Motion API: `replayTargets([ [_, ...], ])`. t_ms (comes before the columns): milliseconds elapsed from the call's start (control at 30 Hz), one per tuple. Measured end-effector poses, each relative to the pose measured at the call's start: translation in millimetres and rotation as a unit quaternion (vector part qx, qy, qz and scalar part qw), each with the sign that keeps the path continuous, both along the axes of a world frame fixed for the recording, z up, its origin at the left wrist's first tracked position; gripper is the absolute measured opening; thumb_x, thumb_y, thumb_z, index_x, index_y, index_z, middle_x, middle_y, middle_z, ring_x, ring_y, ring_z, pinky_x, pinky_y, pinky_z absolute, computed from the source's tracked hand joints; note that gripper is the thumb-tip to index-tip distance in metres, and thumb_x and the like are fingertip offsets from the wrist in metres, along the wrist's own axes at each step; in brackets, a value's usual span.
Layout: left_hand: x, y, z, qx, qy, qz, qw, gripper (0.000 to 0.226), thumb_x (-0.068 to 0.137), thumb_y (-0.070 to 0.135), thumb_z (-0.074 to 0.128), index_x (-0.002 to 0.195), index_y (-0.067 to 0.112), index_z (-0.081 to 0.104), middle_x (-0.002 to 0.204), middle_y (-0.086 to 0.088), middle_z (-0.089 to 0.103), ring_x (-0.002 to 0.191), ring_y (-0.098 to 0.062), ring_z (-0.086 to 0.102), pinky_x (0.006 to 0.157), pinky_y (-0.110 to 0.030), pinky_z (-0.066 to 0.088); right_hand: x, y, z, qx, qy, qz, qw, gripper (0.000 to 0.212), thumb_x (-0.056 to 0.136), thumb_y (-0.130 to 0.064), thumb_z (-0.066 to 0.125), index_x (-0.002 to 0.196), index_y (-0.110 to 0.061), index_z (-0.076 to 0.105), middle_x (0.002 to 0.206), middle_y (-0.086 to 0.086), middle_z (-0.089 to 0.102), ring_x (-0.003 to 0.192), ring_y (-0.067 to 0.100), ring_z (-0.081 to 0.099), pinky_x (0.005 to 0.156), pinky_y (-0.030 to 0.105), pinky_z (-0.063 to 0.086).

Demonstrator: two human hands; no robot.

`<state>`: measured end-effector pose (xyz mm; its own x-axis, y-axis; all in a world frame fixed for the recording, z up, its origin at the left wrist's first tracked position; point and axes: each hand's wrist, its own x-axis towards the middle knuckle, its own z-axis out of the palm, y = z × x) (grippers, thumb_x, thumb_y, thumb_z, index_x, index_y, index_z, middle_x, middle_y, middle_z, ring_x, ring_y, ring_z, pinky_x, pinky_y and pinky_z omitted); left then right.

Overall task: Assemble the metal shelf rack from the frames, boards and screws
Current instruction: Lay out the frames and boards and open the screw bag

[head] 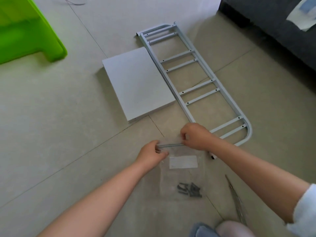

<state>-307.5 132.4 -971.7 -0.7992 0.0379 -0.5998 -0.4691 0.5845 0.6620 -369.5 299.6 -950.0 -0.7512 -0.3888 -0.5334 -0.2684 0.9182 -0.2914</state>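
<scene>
At lower centre, left hand (151, 153) and right hand (195, 136) pinch the top of the clear screw bag (183, 175), fingers curled on its seal.

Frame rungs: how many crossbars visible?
8, in four pairs along the frame lying on the floor: one pair at the far end, two pairs mid-span, one pair at the curved near end beside the right hand. A second frame may lie stacked beneath.

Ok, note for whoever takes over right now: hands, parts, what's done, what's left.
Left hand and right hand each pinch the zip top of the clear bag, one at each end. Screws lie inside, near the bottom.
Frames lie stacked flat on the floor, boards beside them on the left.
Done: parts laid out.
Left: open bag, screw boards to frames.
</scene>
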Motion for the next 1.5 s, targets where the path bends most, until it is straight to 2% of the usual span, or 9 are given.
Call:
replayTargets([
  [100, -6.3, -7.6, 5.8, 0.067, 0.065, 0.070, 0.993, 0.013, 0.085, 0.001, 0.060, 0.097, 0.007, 0.061, 0.080, -0.003, 0.060, 0.065, -0.013, 0.057, 0.071, -0.023, 0.045, -4.6, 0.4, 15.8, -0.064, -0.018, -0.030, 0.997, 0.008, 0.087, -0.018, 0.057, 0.087, -0.011, 0.061, 0.091, 0.007, 0.063, 0.084, 0.019, 0.055, 0.076, 0.028, 0.044],
  [333, -49.7, -42.4, 38.0, 0.072, 0.109, 0.050, 0.990, 0.022, 0.085, 0.005, 0.058, 0.071, 0.021, 0.057, 0.066, 0.004, 0.055, 0.066, -0.015, 0.050, 0.072, -0.025, 0.038, -17.5, 6.3, 54.5, -0.196, -0.060, -0.119, 0.971, 0.016, 0.085, -0.003, 0.057, 0.088, -0.018, 0.051, 0.081, 0.003, 0.065, 0.073, 0.015, 0.061, 0.074, 0.027, 0.050],
  [533, -48.7, -27.4, 60.7, -0.144, 0.193, -0.139, 0.961, 0.034, 0.082, 0.039, 0.045, 0.093, 0.012, 0.062, 0.093, -0.005, 0.052, 0.091, -0.021, 0.046, 0.072, -0.023, 0.029, 12.2, 8.1, 53.0, -0.179, -0.144, -0.135, 0.964, 0.014, 0.093, -0.011, 0.049, 0.105, -0.015, 0.055, 0.082, -0.007, 0.063, 0.070, 0.005, 0.056, 0.063, 0.008, 0.042],
  [700, -46.9, 20.3, 63.6, -0.145, 0.188, -0.161, 0.958, 0.025, 0.094, 0.022, 0.045, 0.088, 0.007, 0.063, 0.088, -0.012, 0.062, 0.091, -0.030, 0.057, 0.069, -0.030, 0.039, 37.2, 44.3, 44.3, -0.159, -0.173, -0.197, 0.952, 0.017, 0.095, -0.012, 0.044, 0.095, -0.017, 0.060, 0.075, -0.014, 0.062, 0.064, -0.005, 0.057, 0.057, 0.006, 0.043],
  [833, -46.4, 44.7, 66.4, -0.181, 0.222, -0.261, 0.922, 0.030, 0.098, 0.024, 0.041, 0.104, 0.008, 0.065, 0.100, -0.012, 0.066, 0.095, -0.029, 0.058, 0.067, -0.027, 0.037, 58.5, 97.9, 26.3, 0.060, -0.157, -0.201, 0.965, 0.016, 0.088, -0.011, 0.046, 0.075, -0.010, 0.056, 0.085, 0.007, 0.061, 0.077, 0.020, 0.058, 0.064, 0.024, 0.043],
  [967, -45.7, 53.6, 67.2, -0.216, 0.262, -0.286, 0.896, 0.030, 0.098, 0.027, 0.040, 0.105, 0.015, 0.067, 0.102, -0.008, 0.068, 0.097, -0.028, 0.060, 0.070, -0.030, 0.041, 108.2, 115.1, 7.1, 0.230, -0.249, -0.175, 0.924, 0.033, 0.086, -0.041, 0.055, 0.068, -0.014, 0.048, 0.064, 0.002, 0.055, 0.051, 0.015, 0.051, 0.051, 0.022, 0.039],
  [1133, -44.7, 53.5, 69.5, -0.166, 0.247, -0.247, 0.922, 0.028, 0.097, 0.024, 0.044, 0.111, 0.015, 0.066, 0.108, -0.006, 0.068, 0.103, -0.027, 0.059, 0.081, -0.032, 0.045, 140.7, 115.9, -15.8, 0.217, -0.188, -0.188, 0.939, 0.026, 0.078, -0.026, 0.059, 0.101, -0.013, 0.063, 0.112, 0.009, 0.061, 0.102, 0.026, 0.059, 0.069, 0.024, 0.040],
  [1367, -46.1, 55.9, 63.9, -0.098, 0.168, -0.179, 0.964, 0.020, 0.086, 0.032, 0.061, 0.081, 0.012, 0.057, 0.079, 0.001, 0.056, 0.083, -0.020, 0.051, 0.067, -0.027, 0.034, 140.9, 105.6, -16.0, 0.246, -0.102, -0.166, 0.949, 0.029, 0.092, -0.015, 0.038, 0.115, -0.007, 0.054, 0.121, 0.011, 0.057, 0.111, 0.027, 0.056, 0.084, 0.030, 0.045],
  [1500, -44.4, 48.3, 64.4, -0.080, 0.152, -0.165, 0.971, 0.028, 0.081, 0.026, 0.068, 0.102, 0.012, 0.055, 0.090, -0.001, 0.050, 0.084, -0.019, 0.047, 0.068, -0.026, 0.033, 126.9, 97.7, -1.5, 0.193, -0.094, -0.191, 0.958, 0.026, 0.096, -0.012, 0.031, 0.118, -0.006, 0.043, 0.121, 0.016, 0.053, 0.110, 0.029, 0.054, 0.081, 0.030, 0.041],
])
